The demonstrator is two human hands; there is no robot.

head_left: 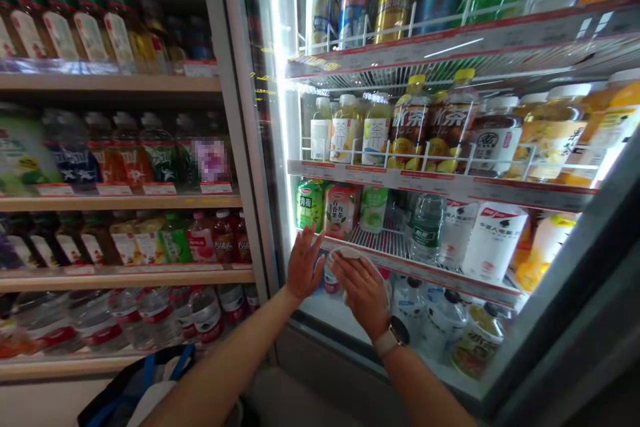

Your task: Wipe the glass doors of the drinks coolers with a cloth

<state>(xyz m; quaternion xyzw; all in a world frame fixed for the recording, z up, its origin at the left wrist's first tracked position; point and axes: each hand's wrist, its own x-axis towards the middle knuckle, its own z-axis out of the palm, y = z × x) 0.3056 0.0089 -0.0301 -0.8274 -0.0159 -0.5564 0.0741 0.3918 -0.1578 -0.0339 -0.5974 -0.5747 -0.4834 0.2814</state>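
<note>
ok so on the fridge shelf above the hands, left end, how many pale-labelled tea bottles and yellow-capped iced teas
pale-labelled tea bottles: 3
yellow-capped iced tea bottles: 2
total: 5

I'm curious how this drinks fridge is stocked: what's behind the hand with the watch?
Behind the right hand, a pale, round-topped item shows at the fingertips, beside the fridge's wire shelf. Whatever the palm covers, including that item's lower part, cannot be seen.
</note>
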